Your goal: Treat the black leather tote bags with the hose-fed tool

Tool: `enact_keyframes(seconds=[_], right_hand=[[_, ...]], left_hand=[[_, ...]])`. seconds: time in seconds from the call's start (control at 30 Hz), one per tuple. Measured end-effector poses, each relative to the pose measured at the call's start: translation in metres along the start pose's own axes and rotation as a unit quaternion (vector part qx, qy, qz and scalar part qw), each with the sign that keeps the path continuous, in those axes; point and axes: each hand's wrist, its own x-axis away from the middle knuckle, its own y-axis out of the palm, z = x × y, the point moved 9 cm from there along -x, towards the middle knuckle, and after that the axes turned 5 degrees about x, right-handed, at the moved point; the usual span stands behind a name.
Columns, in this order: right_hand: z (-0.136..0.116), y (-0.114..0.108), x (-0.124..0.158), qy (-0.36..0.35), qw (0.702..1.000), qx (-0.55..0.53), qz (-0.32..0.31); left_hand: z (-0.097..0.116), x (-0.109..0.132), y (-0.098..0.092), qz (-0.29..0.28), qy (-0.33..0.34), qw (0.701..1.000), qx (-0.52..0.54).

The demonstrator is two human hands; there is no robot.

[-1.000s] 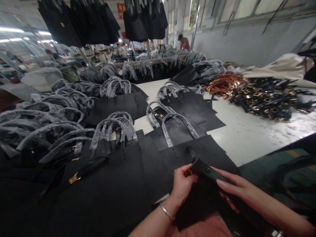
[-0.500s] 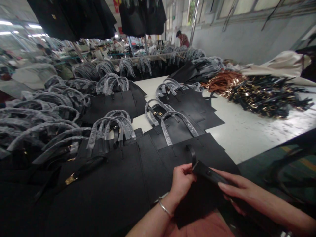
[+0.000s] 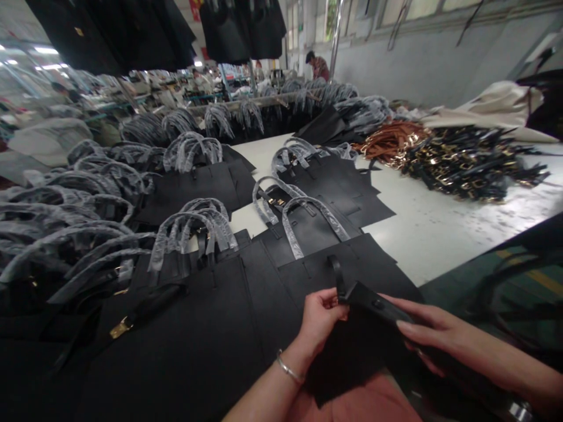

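- Crowding the tabletop's (image 3: 409,228) left side: wrapped handles (image 3: 101,237)
- Left hand (image 3: 319,319): pinching a black strap (image 3: 336,272)
- Black bag part (image 3: 352,346): at the near edge, between both hands
- Right hand (image 3: 433,328): gripping its folded side
- Clasped straps (image 3: 466,164): heaped toward the right edge

Held black piece (image 3: 347,351): matt, smooth, leather-like as I see it remotely. Handle wraps (image 3: 331,219): clear plastic, wrinkled, glossy. Buckle (image 3: 120,328): polished gold-toned metal. Bracelet (image 3: 288,369): shiny silvery metal. Tabletop (image 3: 409,240): smooth, semi-gloss; I can't tell its material.
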Motion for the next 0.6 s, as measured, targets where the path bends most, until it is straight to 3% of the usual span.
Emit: enact_keyframes(seconds=[0.13,0.23,0.3,0.4,0.47,0.53,0.6], right_hand=[[-0.017,0.010,-0.014,-0.035,0.999,-0.030,0.006],[-0.034,-0.008,-0.021,-0.068,0.993,-0.052,0.081],[-0.034,-0.023,-0.021,-0.067,0.988,-0.061,0.123],[-0.023,-0.035,-0.020,-0.056,0.985,-0.078,0.145],[-0.010,-0.037,-0.019,-0.054,0.983,-0.094,0.151],[0.002,-0.037,-0.018,-0.053,0.979,-0.110,0.161],[0.011,-0.039,-0.016,-0.053,0.975,-0.125,0.175]], left_hand=[[-0.004,-0.003,-0.006,0.020,0.011,0.996,-0.086],[0.001,-0.008,-0.021,0.049,0.007,0.986,-0.160],[0.020,-0.013,-0.034,0.089,0.035,0.963,-0.252],[0.066,-0.024,-0.039,0.151,0.129,0.866,-0.460],[0.085,-0.039,-0.024,0.135,0.170,0.792,-0.570],[0.088,-0.062,-0.008,0.081,0.161,0.749,-0.638],[0.082,-0.087,0.001,0.042,0.113,0.730,-0.673]])
